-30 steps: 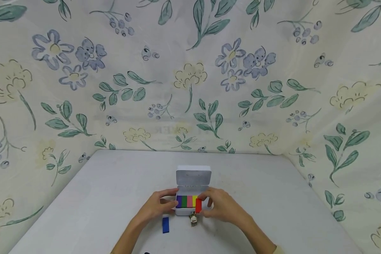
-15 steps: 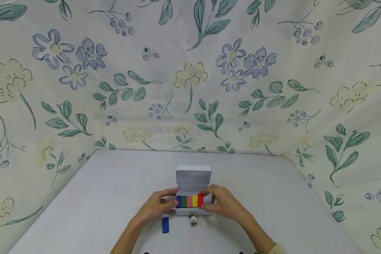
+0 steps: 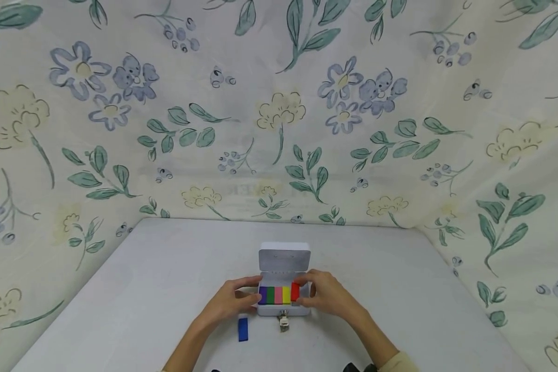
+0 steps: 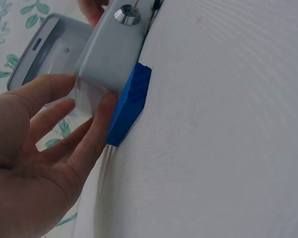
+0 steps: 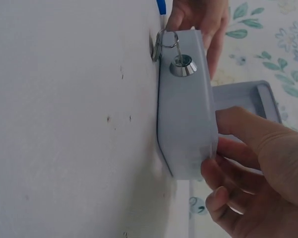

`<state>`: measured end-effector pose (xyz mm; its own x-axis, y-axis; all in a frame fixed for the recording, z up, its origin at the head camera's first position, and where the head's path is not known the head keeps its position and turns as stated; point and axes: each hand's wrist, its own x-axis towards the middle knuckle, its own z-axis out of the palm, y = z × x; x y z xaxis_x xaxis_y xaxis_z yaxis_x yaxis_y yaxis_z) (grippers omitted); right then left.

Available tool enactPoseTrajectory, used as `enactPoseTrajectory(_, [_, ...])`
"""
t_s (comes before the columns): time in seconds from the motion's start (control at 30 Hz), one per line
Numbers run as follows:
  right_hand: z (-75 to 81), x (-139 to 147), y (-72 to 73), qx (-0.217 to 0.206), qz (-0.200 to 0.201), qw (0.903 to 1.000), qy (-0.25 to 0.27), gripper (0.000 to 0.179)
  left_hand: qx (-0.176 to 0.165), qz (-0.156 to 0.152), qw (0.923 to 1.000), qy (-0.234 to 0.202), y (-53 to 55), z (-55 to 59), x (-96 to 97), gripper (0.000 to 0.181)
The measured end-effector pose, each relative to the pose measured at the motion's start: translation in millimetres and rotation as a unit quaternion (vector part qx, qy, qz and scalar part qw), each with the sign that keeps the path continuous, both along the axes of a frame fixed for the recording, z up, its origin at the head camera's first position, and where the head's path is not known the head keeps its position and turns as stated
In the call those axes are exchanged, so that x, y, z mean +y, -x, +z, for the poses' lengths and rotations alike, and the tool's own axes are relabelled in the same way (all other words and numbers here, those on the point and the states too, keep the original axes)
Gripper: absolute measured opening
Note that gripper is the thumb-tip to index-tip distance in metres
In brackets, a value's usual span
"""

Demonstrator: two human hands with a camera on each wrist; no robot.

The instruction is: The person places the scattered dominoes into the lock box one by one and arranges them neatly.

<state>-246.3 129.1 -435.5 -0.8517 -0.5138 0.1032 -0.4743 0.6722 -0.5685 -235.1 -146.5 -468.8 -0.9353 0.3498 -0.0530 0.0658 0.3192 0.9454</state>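
A small white metal cash box (image 3: 283,310) stands on the table with its lid raised toward the back. Purple (image 3: 263,295), green (image 3: 270,295), pink (image 3: 278,295) and yellow (image 3: 286,295) blocks sit side by side inside it. My left hand (image 3: 232,298) holds the box's left side, thumb at the rim, fingers along the outer wall. My right hand (image 3: 327,294) pinches a red block (image 3: 295,292) at its top and bottom ends, just right of the yellow one. In the right wrist view the box wall hides that block.
A blue block (image 3: 243,329) lies on the table in front of the box's left corner. Keys (image 3: 284,324) hang from the lock (image 5: 183,65) on the box front. Floral cloth (image 3: 279,113) walls the table's back and sides.
My right hand has brought the red block from over the box's front edge, up and rightward into the row beside the yellow one. The left hand keeps its place on the box.
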Motion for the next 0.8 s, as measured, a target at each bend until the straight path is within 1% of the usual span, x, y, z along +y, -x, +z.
enactPoseTrajectory(0.23, [-0.9,-1,7.9,0.004,0.032,0.9995,0.001,0.032,-0.006,0.004,1.0,0.003,0.4,0.6,0.7,0.055])
enactPoseTrajectory(0.3, [-1.1,-1,10.3,-0.003,0.039,0.9992,0.003,0.032,-0.008,0.005,1.0,0.001,0.1,0.6,0.9,0.055])
enactPoseTrajectory(0.47, [-3.0,-3,14.3,-0.024,0.038,0.999,-0.004,0.034,-0.006,0.009,0.9999,0.001,-1.7,0.7,2.3,0.055])
enactPoseTrajectory(0.67, [-2.6,-3,16.1,-0.017,0.034,0.9991,-0.018,0.036,-0.001,0.012,0.9999,0.007,-2.4,0.2,2.8,0.055])
enactPoseTrajectory(0.8, [-2.4,-2,17.2,-0.02,0.028,0.9991,-0.023,0.037,0.001,0.01,0.9999,0.005,-1.7,-1.0,2.3,0.055])
